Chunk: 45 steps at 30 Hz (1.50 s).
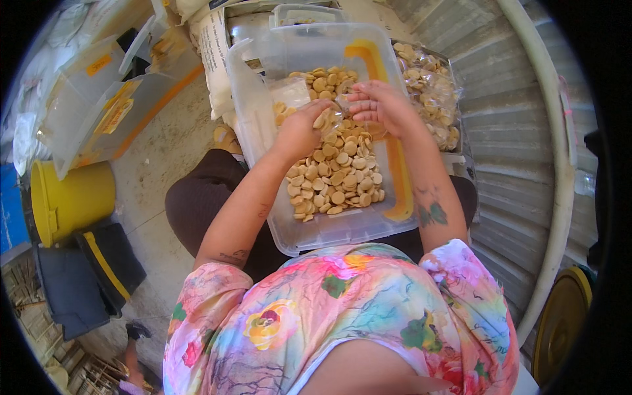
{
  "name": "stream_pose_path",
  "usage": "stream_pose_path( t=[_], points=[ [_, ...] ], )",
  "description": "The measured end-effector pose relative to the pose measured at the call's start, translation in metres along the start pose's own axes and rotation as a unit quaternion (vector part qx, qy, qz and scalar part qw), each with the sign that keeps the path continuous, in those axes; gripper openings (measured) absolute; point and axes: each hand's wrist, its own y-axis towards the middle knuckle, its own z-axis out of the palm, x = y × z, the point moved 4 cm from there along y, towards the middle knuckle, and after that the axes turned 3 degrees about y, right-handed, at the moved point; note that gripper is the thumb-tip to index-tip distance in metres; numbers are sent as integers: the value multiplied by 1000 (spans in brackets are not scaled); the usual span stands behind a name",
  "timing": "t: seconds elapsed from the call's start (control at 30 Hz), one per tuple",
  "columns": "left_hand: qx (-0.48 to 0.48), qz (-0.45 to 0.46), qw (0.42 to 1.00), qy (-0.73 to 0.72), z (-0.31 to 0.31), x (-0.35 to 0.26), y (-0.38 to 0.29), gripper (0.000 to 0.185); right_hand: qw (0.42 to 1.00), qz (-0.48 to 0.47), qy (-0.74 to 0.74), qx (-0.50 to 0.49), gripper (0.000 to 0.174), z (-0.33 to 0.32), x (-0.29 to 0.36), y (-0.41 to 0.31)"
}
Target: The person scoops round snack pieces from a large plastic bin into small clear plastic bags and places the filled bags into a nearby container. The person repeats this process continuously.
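Note:
A large clear plastic bin (335,237) stands before me, with many small round tan biscuits (340,173) loose inside. My left hand (303,129) grips a clear plastic bag (332,118) that has some of the biscuits in it, above the pile. Just right of the bag, my right hand (377,109) is raised with its fingers apart and slightly curled; whether it touches the bag's edge cannot be told. A stack of clear plastic bags (291,93) lies on the biscuits at the bin's upper left.
Filled bags of biscuits (432,94) lie in a tray at the right, beside a corrugated metal wall (508,128). At the left are more clear bins (94,118), a yellow bucket (74,197) and dark bins (74,286). Another person's leg (132,360) shows at the lower left.

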Motion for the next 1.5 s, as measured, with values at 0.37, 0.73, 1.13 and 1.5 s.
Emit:
stream_pose_path(
  t=[0.37,0.73,1.13,1.5],
  points=[
    [182,34,981,56,16,-4,-6,60,758,-40,-613,-221,21,-22,-84,109],
    [191,0,981,42,19,9,-5,45,754,-35,-603,-258,18,-22,-85,108],
    [142,41,986,80,15,13,-5,44,801,-99,-506,-304,20,-28,-83,94],
    [151,36,984,90,15,12,-6,46,829,-124,-447,-313,18,-33,-81,81]
  ],
)
